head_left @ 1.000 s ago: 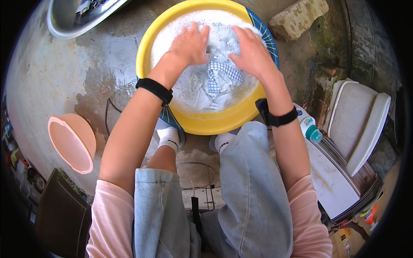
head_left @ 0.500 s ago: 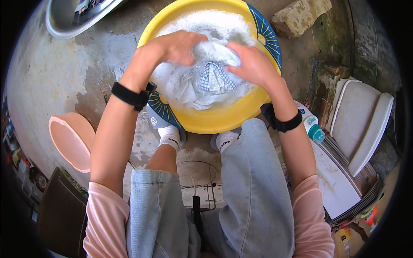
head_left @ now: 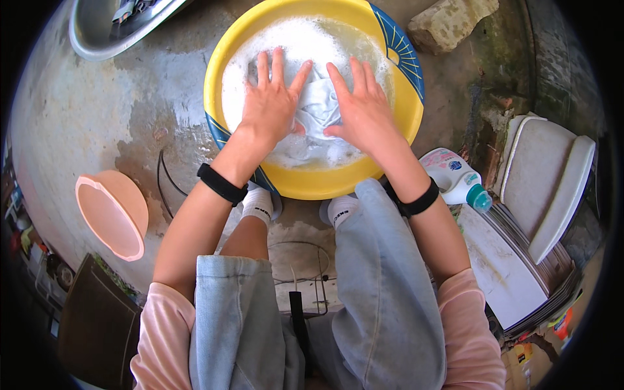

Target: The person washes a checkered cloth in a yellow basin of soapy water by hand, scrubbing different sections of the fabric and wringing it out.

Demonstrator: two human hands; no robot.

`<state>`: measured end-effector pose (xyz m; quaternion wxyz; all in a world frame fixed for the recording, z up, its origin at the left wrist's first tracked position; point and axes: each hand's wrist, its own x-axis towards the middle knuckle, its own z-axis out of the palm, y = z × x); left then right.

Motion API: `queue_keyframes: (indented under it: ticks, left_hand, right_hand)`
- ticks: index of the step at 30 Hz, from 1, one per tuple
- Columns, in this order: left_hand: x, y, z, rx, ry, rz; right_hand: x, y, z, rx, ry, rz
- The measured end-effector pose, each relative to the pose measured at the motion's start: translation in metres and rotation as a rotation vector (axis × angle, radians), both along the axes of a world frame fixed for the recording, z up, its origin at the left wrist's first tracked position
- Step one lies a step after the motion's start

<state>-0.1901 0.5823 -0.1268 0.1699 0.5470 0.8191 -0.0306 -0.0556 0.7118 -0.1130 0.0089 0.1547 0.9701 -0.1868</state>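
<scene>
Between my feet stands a yellow basin (head_left: 312,185) with blue patterned patches on its rim, filled with water and thick white suds. A wet, pale cloth garment (head_left: 318,107) lies bunched in the foam, partly covered by suds. My left hand (head_left: 272,101) rests palm down on the left side of the cloth, fingers stretched and spread. On its right side my right hand (head_left: 361,107) lies flat too, fingers apart and thumb toward the middle. Neither hand grips anything. What is beneath the palms is hidden.
A white detergent bottle (head_left: 448,172) with a teal cap lies right of the basin, beside stacked flat boards (head_left: 500,266) and a white plastic seat (head_left: 543,179). A stone block (head_left: 448,26) is at far right, a peach basin (head_left: 114,214) at left, a metal basin (head_left: 97,39) at far left.
Both hands have let go of the bunched cloth and now press flat on it with fingers spread. The checked part that showed is out of sight.
</scene>
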Motion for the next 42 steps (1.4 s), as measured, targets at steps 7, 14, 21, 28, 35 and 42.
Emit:
queue_keyframes:
  ticks: [7, 14, 21, 28, 35, 42]
  left_hand:
    - [0.01, 0.02, -0.014, -0.384, -0.178, -0.047]
    - [0.01, 0.024, -0.052, -0.54, -0.295, -0.152]
    - [0.016, 0.019, -0.067, -0.427, -0.096, -0.181]
    - [0.018, 0.023, -0.064, -0.301, -0.269, -0.024]
    - [-0.003, 0.052, -0.032, 0.051, -0.085, -0.241]
    - [-0.054, 0.08, 0.007, 0.162, -0.622, -0.311]
  right_hand:
    - [-0.018, -0.011, -0.033, -0.134, -0.65, -0.12]
    - [-0.019, -0.02, -0.064, -0.227, -0.728, -0.1]
    - [-0.021, -0.025, -0.066, -0.119, -0.778, -0.027]
    - [-0.016, -0.021, -0.068, -0.237, -0.637, -0.314]
    - [0.002, -0.005, -0.049, -0.405, -0.476, -0.41]
    - [0.014, 0.039, 0.003, -0.409, -0.537, -0.309]
